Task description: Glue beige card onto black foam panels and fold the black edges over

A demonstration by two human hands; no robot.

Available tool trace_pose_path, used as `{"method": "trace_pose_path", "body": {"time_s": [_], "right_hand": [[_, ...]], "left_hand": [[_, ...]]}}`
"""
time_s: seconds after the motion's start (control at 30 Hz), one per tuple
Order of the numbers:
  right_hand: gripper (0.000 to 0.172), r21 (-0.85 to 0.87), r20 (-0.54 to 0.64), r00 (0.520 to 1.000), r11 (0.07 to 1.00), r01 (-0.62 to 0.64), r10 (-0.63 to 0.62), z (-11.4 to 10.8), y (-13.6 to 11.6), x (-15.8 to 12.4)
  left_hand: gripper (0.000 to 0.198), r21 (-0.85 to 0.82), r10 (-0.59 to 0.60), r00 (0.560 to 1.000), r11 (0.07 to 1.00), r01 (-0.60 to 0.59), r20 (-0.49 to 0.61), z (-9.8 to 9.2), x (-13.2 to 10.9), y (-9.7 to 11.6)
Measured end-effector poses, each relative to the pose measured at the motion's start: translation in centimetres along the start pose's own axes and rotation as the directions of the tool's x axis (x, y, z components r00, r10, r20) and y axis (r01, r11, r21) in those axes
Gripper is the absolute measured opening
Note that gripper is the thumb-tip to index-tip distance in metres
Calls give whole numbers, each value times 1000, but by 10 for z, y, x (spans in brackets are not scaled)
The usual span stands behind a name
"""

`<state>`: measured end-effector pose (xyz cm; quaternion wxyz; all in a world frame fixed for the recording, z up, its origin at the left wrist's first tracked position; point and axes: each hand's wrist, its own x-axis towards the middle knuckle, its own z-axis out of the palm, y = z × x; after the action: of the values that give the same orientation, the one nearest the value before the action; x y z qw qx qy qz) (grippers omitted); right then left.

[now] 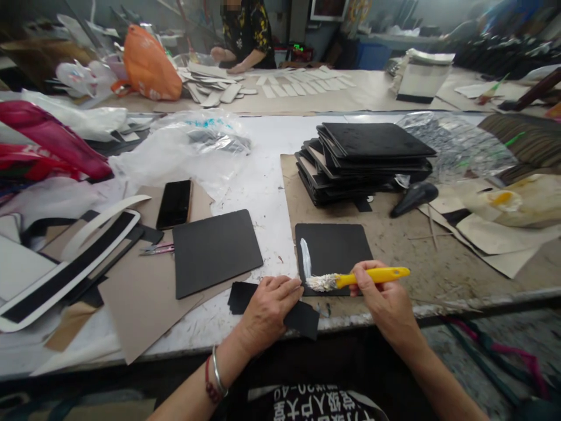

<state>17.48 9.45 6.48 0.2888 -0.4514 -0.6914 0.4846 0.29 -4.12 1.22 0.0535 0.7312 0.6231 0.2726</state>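
My right hand [385, 304] is closed round the yellow handle of a paintbrush [372, 275]. The brush's bristles, coated in white paste, touch a dark rectangular panel [337, 251] near its lower left corner. A white streak [305, 257] runs down the panel's left side from above the bristles. My left hand [272, 304] lies palm down with its fingers stretched out, the tips at the panel's lower left corner. Beneath it are small black strips [302, 319], partly hidden by the hand. Another dark panel [217, 251] lies to the left on brown card.
Behind the panel rises a stack of black panels [372, 140]. A phone [174, 203], thread snips [158, 249] and a white-edged black strip [74, 269] lie leftward. At right are a dark-handled tool [414, 199] and a plastic-wrapped container [517, 202]. A person [248, 35] works at the far table.
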Motion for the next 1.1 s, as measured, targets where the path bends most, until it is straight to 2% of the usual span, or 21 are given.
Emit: {"method": "trace_pose_path", "body": {"time_s": [0.47, 0.63, 0.77, 0.93, 1.1], "right_hand": [[36, -120, -173, 985, 993, -1, -20, -63, 24, 2], [35, -137, -221, 975, 990, -35, 3, -86, 38, 3], [33, -158, -246, 969, 987, -11, -28, -100, 39, 8], [35, -155, -280, 954, 986, 62, -104, -100, 24, 32], [39, -96, -236, 962, 989, 117, -136, -86, 24, 66]], "left_hand": [[48, 103, 55, 998, 993, -52, -31, 0, 1, 1], [55, 88, 69, 997, 994, -67, -27, 2, 0, 0], [52, 94, 71, 997, 993, -70, -11, 3, 0, -1], [49, 91, 94, 996, 992, -92, -12, 7, 0, -5], [51, 101, 88, 996, 991, -86, -13, 11, -4, -9]]}}
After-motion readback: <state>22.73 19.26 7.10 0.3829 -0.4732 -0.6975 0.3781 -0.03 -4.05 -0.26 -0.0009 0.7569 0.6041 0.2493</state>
